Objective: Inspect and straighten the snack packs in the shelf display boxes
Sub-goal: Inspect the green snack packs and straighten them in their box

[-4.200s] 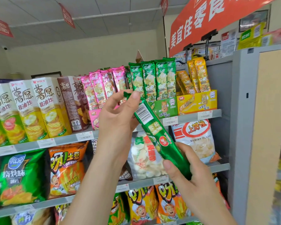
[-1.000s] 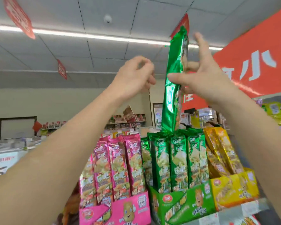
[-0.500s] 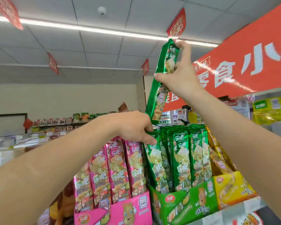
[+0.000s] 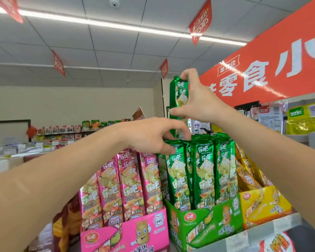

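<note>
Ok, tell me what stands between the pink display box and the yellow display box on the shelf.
In the head view, the green display box stands between the pink display box and the yellow display box, filled with upright green snack packs.

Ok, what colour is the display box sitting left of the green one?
Bright pink display box, printed with a cartoon potato wearing a crown; seen in the head view.
</note>
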`<state>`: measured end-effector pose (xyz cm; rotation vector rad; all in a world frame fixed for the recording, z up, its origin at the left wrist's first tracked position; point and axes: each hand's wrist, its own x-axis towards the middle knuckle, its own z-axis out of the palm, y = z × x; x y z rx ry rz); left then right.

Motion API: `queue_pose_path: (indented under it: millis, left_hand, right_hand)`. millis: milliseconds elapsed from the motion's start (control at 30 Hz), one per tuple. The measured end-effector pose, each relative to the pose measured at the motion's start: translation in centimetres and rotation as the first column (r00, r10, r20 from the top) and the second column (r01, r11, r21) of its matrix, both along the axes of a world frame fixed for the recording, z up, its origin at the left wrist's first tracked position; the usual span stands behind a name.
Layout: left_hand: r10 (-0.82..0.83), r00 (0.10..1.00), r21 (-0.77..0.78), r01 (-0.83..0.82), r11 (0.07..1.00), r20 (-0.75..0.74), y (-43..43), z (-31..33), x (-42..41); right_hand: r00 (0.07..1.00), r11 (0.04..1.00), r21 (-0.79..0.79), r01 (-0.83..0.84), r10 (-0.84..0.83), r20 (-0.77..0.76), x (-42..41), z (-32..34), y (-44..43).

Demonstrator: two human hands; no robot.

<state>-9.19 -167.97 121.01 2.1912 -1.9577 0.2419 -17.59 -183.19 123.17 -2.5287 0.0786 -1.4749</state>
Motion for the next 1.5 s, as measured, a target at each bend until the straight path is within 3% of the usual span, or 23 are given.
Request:
queue_pose_path:
  millis: [100, 333, 400, 533, 733, 967, 1200, 1400, 1500]
  left_hand:
    - [0.028, 0.999, -0.084, -0.031, 0.996, -0.031, 0.0, -0.1, 0.4]
    - [0.17, 0.945, -0.104, -0.146, 0.984, 0.28, -0.5, -0.7, 1.2]
    - [0.181, 0.936, -0.108, -0.155, 0.982, 0.302, -0.8, -0.8, 1.5]
    - [0.216, 0.936, -0.137, -0.184, 0.973, 0.279, -1.7, -1.1, 1.5]
    - [0.248, 0.929, -0.058, -0.242, 0.969, 0.275, -2.9, -1.0, 1.4]
    - [0.179, 0.981, -0.023, -0.178, 0.984, 0.078, -2.3, 0.7, 1.0]
    - [0.395, 0.892, 0.063, -0.416, 0.907, 0.219, -5.2, -0.1, 2.3]
    - [0.43, 0.896, 0.154, -0.443, 0.883, 0.113, -6.4, 1.0, 2.8]
    - [0.429, 0.901, 0.112, -0.434, 0.894, 0.072, -6.7, 1.4, 3.5]
  right_hand:
    - [0.986, 0.999, -0.052, 0.009, -0.018, -0.167, -0.2, -0.6, -0.1]
    - [0.928, 0.999, -0.02, 0.034, -0.039, -0.37, -1.4, -1.2, 0.1]
    - [0.902, 1.0, 0.006, 0.008, -0.004, -0.431, -1.7, -1.4, 0.4]
    - [0.89, 0.994, -0.102, 0.038, -0.08, -0.449, -2.5, -1.1, 1.2]
    - [0.712, 0.964, -0.246, 0.103, -0.244, -0.659, -3.9, -0.6, 1.9]
    - [0.62, 0.903, -0.41, 0.128, -0.396, -0.677, -2.6, -1.6, 2.1]
    - [0.648, 0.968, -0.231, 0.103, -0.241, -0.722, -1.5, -3.5, 0.8]
    - [0.635, 0.975, -0.201, 0.097, -0.216, -0.741, -1.5, -3.8, 0.4]
    - [0.691, 0.978, -0.18, 0.11, -0.205, -0.693, -1.6, -4.1, 0.4]
